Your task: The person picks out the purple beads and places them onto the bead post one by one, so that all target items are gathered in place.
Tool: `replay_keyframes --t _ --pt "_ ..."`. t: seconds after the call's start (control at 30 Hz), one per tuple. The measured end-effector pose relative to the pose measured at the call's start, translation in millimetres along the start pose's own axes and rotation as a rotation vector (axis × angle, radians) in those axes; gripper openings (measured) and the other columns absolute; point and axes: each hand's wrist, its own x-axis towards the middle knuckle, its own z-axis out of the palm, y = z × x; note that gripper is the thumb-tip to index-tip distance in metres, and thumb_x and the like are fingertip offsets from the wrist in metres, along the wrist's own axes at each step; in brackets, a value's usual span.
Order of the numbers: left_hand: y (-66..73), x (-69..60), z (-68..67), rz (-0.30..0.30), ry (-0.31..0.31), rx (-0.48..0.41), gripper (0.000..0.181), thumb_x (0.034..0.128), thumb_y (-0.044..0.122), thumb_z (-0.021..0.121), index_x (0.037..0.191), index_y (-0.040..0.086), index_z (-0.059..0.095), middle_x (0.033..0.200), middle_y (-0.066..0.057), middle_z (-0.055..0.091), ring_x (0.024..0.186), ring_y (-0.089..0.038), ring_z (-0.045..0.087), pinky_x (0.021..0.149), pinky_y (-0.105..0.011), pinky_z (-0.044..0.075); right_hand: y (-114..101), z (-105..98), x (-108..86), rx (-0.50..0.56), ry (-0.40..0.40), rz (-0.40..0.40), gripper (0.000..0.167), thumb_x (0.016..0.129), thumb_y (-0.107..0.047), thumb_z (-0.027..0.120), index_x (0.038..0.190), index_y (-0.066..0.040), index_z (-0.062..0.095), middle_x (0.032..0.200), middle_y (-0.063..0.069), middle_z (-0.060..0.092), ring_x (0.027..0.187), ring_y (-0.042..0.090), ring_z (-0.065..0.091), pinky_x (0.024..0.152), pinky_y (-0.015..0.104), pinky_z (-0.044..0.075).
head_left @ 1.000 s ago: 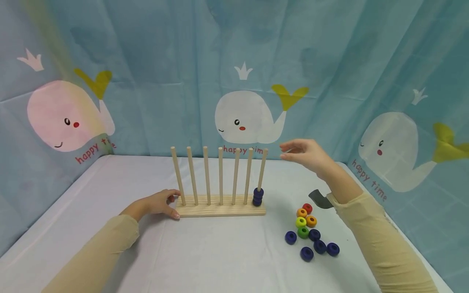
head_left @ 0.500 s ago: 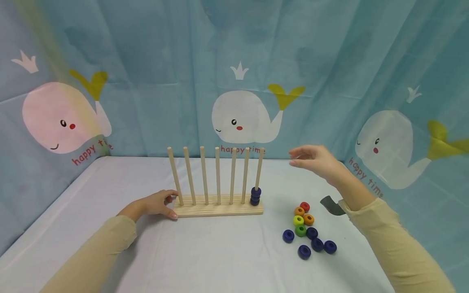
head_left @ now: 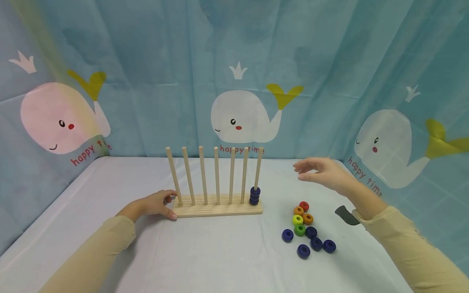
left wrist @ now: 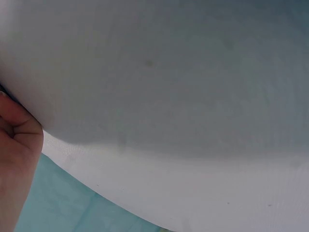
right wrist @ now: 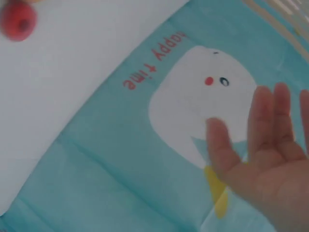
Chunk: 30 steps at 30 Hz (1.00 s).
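A wooden peg rack (head_left: pixel 220 210) with several upright pegs stands mid-table. Its rightmost peg carries a stack of dark blue beads (head_left: pixel 254 196); the other pegs are bare. My left hand (head_left: pixel 155 202) holds the rack's left end, thumb at the front edge and fingers behind. In the left wrist view only part of that left hand (left wrist: pixel 18 150) shows at the edge. My right hand (head_left: pixel 324 174) hovers empty to the right of the rack, fingers apart from the thumb. The right wrist view shows this right hand (right wrist: pixel 270 154) with its fingers spread and nothing held.
Loose beads lie right of the rack: one red (head_left: pixel 304 206), two orange (head_left: pixel 308 219), one yellow (head_left: pixel 298 220), one green (head_left: pixel 299 230) and several dark blue (head_left: pixel 316 244). A whale-print curtain (head_left: pixel 165 101) surrounds the white table (head_left: pixel 205 256).
My right hand has drawn back from the rightmost peg, moving right and down. The left hand stays on the rack's end. The whole head view has shifted slightly.
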Motion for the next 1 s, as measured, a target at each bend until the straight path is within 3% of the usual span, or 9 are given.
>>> replay_keyframes --t 0.27,0.43,0.63,0.73,0.87,1.0 --pt "0.2 -0.1 -0.7 0.002 0.002 -0.003 0.083 0.0748 0.021 0.085 0.137 -0.011 0.039 0.117 -0.025 0.047 0.109 -0.039 0.044 0.097 -0.057 0.034 23 -5 -7.4 0.051 -0.182 -0.098 0.036 0.092 -0.015 0.066 0.123 0.001 0.06 0.116 0.013 0.063 0.106 0.024 0.06 0.085 0.034 0.051" --pt "-1.5 0.6 0.8 0.006 0.003 -0.005 0.086 0.0746 0.024 0.086 0.137 -0.011 0.038 0.116 -0.023 0.047 0.107 -0.037 0.043 0.095 -0.055 0.035 38 -8 -13.9 0.109 -0.323 -0.148 0.035 0.093 -0.009 0.064 0.123 0.006 0.057 0.113 0.016 0.061 0.1 0.014 0.061 0.081 0.033 0.054" --pt "-3.3 2.1 1.7 0.0 0.005 -0.006 0.089 0.0741 0.027 0.086 0.138 -0.011 0.038 0.118 -0.023 0.046 0.109 -0.037 0.043 0.097 -0.056 0.034 56 -13 -21.1 0.133 -0.453 -0.199 0.03 0.09 -0.004 0.066 0.117 0.003 0.059 0.104 0.005 0.063 0.095 0.015 0.06 0.078 0.033 0.054" --pt "-3.5 1.7 1.0 -0.003 0.006 -0.003 0.089 0.0739 0.027 0.086 0.138 -0.011 0.038 0.118 -0.024 0.046 0.109 -0.038 0.043 0.097 -0.057 0.034 65 -15 -23.6 0.15 -0.508 -0.185 0.027 0.089 -0.005 0.067 0.115 -0.001 0.06 0.102 0.007 0.061 0.095 0.017 0.058 0.077 0.033 0.053" --pt "-3.1 1.0 0.6 -0.008 0.006 -0.002 0.088 0.074 0.026 0.086 0.138 -0.011 0.038 0.119 -0.024 0.046 0.111 -0.039 0.043 0.098 -0.057 0.034 79 -16 -26.4 0.155 -0.579 -0.096 0.027 0.088 -0.011 0.071 0.113 -0.007 0.062 0.101 0.011 0.059 0.095 0.021 0.056 0.076 0.033 0.053" --pt "-1.7 0.3 0.8 -0.01 0.004 -0.002 0.087 0.0744 0.026 0.086 0.138 -0.01 0.038 0.12 -0.025 0.046 0.113 -0.04 0.043 0.099 -0.058 0.033 94 -16 -31.0 0.149 -0.637 -0.04 0.031 0.086 -0.011 0.072 0.113 0.001 0.06 0.099 0.012 0.059 0.094 0.023 0.055 0.077 0.033 0.052"
